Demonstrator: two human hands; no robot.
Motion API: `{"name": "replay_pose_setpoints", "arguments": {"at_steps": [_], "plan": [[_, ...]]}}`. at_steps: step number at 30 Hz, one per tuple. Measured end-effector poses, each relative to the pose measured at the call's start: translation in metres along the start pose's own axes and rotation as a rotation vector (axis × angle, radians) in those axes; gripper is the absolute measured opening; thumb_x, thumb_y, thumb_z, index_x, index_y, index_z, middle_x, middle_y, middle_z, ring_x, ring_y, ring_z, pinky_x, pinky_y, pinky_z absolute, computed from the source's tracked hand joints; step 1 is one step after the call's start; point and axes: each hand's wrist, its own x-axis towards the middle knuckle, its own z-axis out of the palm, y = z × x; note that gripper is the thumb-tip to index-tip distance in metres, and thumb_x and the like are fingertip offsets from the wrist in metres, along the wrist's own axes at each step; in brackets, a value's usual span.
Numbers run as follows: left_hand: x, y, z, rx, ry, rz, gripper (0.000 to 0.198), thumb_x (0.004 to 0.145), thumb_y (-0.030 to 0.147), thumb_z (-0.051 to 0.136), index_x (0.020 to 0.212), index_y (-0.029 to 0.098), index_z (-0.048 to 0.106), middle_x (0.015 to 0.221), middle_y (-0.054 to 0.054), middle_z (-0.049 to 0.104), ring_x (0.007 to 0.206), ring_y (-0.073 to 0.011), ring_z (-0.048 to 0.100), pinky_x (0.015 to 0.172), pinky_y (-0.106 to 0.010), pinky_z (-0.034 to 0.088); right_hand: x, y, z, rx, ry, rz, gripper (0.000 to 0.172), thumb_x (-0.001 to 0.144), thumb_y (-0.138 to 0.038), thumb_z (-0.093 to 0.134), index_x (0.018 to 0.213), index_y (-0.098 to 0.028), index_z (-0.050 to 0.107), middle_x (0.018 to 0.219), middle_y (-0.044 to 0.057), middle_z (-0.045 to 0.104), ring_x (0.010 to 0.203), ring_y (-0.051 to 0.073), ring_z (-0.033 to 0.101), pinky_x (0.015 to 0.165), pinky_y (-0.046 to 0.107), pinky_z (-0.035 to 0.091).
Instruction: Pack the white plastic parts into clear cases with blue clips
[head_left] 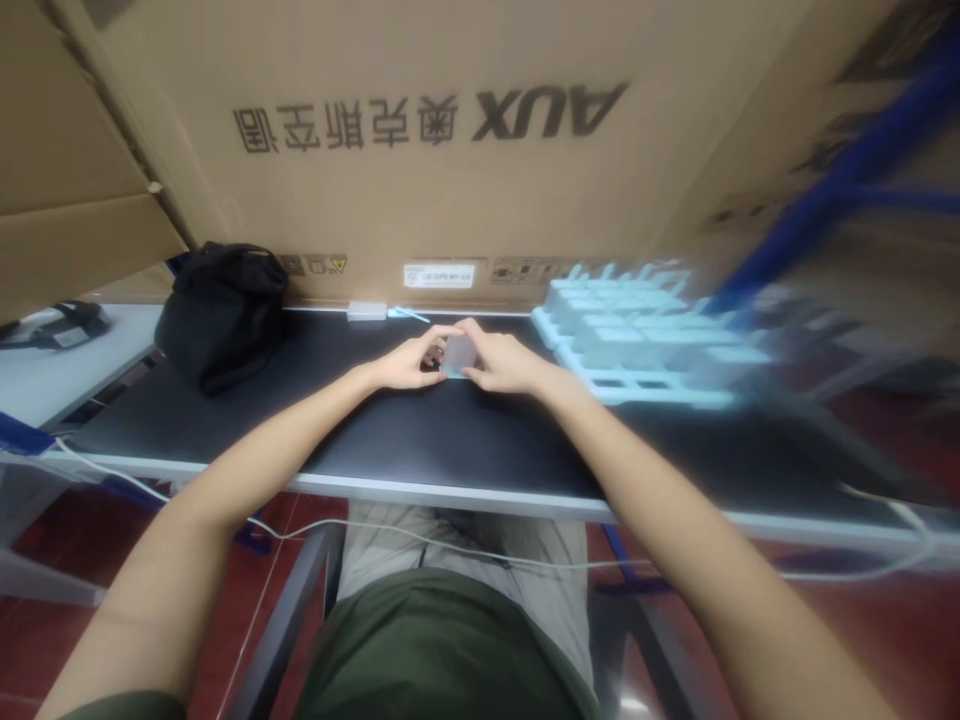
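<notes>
Between my two hands, over the black table mat, is a small pale translucent block-like piece with a light blue lower edge. My left hand grips its left side, thumb below and fingers above. On the right side, my right hand pinches it in the same way. Blur and the fingers hide the exact kind of piece. Just behind the hands, a small white box and a light blue strip-like piece lie at the mat's back edge.
To the right stands a light blue plastic rack with several box-shaped pieces in it. A black cloth bag sits at the left. A large cardboard carton walls off the back. A white cable hangs along the front edge of the table.
</notes>
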Motion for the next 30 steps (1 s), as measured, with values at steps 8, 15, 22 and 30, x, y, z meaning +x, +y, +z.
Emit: {"name": "replay_pose_setpoints", "arguments": {"at_steps": [8,15,22,30], "plan": [[-0.002,0.003,0.0,0.02,-0.022,-0.025,0.079,0.087,0.03,0.074,0.157,0.03,0.037,0.117,-0.008,0.071,0.106,-0.0228,0.072,0.089,-0.035,0.058,-0.001,0.006,0.001,-0.093,-0.007,-0.013,0.05,0.086,-0.021,0.062,0.132,-0.02,0.041,0.103,0.013,0.075,0.091,0.031,0.073,0.07,0.031,0.043],[-0.001,0.004,-0.001,0.011,-0.016,-0.04,0.081,0.085,0.026,0.074,0.157,0.03,0.036,0.116,-0.008,0.071,0.104,-0.0226,0.071,0.086,-0.034,0.058,0.003,0.011,0.012,0.017,0.02,0.011,0.057,0.082,-0.016,0.06,0.135,-0.021,0.039,0.108,0.014,0.073,0.086,0.028,0.071,0.07,0.033,0.049],[-0.001,0.002,-0.002,0.047,0.018,-0.02,0.082,0.088,0.033,0.077,0.158,0.029,0.034,0.111,-0.007,0.07,0.098,-0.0207,0.071,0.083,-0.032,0.057,0.008,0.022,0.031,0.107,0.115,-0.054,0.093,0.081,-0.022,0.058,0.164,-0.014,0.016,0.134,0.024,0.065,0.107,0.036,0.071,0.089,0.048,0.056],[0.0,-0.001,-0.01,0.121,0.126,-0.029,0.059,0.092,0.046,0.075,0.142,0.025,0.049,0.11,-0.007,0.068,0.093,-0.0192,0.069,0.077,-0.03,0.057,0.021,0.034,0.052,0.086,0.146,-0.045,0.093,0.088,-0.022,0.049,0.169,-0.006,0.005,0.145,0.028,0.057,0.131,0.037,0.057,0.105,0.057,0.049]]}}
